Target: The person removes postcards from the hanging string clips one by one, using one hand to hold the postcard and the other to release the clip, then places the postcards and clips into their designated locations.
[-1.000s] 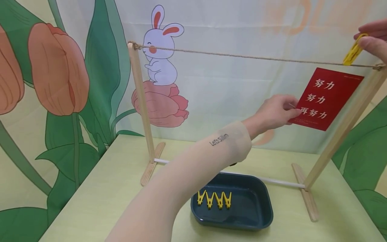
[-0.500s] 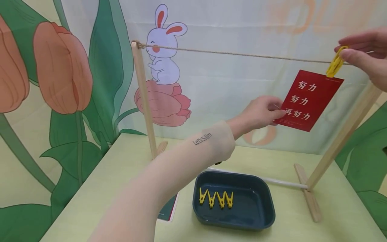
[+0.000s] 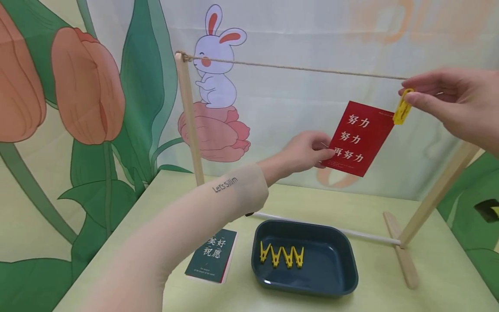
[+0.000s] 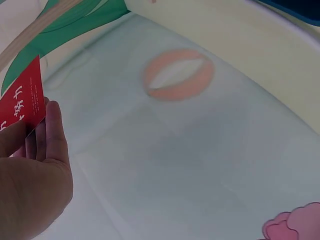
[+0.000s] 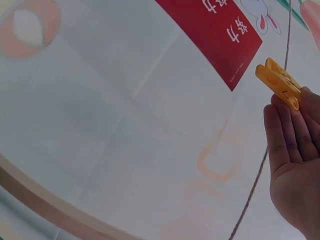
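Observation:
My left hand (image 3: pixel 304 151) pinches a red card (image 3: pixel 362 138) with white writing by its lower left corner, below the twine (image 3: pixel 296 68). The card leans to the right in the head view. Between the thumb and fingertips of my right hand (image 3: pixel 454 97) is a yellow clothespin (image 3: pixel 403 108). In the head view the clothespin overlaps the card's upper right corner. The right wrist view shows a small gap between the clothespin (image 5: pixel 280 82) and the card (image 5: pixel 220 40). My left hand (image 4: pixel 35 175) has the thumb on the card's front, fingers behind.
Wooden posts (image 3: pixel 189 117) hold the twine, with a white rod (image 3: pixel 370 236) low between them. On the table (image 3: pixel 440 268), a dark blue tray (image 3: pixel 339 277) contains several yellow clothespins (image 3: pixel 288 258). A green card (image 3: pixel 210 260) lies atop others, partly behind my left forearm.
Both hands have moved left and somewhat down, carrying the card and the clothespin. The green card on the table has come out from behind my left forearm.

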A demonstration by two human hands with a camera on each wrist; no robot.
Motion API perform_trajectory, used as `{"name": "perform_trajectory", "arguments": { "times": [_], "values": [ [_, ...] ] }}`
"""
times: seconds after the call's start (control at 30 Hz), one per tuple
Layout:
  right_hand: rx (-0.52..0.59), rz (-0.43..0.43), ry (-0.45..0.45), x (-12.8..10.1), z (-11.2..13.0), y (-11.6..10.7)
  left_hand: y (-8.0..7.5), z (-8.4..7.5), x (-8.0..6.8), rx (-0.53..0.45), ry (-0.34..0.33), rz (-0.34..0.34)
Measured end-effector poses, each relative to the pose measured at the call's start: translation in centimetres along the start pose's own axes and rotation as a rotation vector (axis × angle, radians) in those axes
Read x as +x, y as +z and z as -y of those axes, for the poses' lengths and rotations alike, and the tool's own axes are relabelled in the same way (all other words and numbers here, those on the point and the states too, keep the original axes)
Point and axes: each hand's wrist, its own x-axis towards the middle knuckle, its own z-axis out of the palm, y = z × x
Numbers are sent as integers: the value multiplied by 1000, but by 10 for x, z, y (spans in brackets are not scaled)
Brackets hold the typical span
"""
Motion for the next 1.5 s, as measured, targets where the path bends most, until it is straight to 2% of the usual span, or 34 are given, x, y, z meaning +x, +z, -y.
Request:
{"name": "perform_trajectory", "arguments": {
  "times": [0.2, 0.33, 0.5, 0.77, 1.03, 1.33, 1.5],
  "values": [
    [-12, 56, 15, -4, 7, 13, -16, 11, -19, 6, -48, -17],
    [35, 55, -31, -4, 10, 23, -25, 17, -30, -2, -56, -22],
    [56, 74, -43, -5, 11, 34, -37, 24, -43, -5, -59, -15],
    [83, 117, -60, -9, 8, 54, -54, 36, -66, -74, -118, -23],
    [42, 199, -34, -16, 3, 78, -70, 50, -91, -135, -188, -51],
    [19, 276, -70, -22, -5, 106, -83, 74, -120, -127, -241, -71],
    [15, 328, -40, -24, -6, 121, -88, 86, -134, -120, -290, -85]
  ]
}}
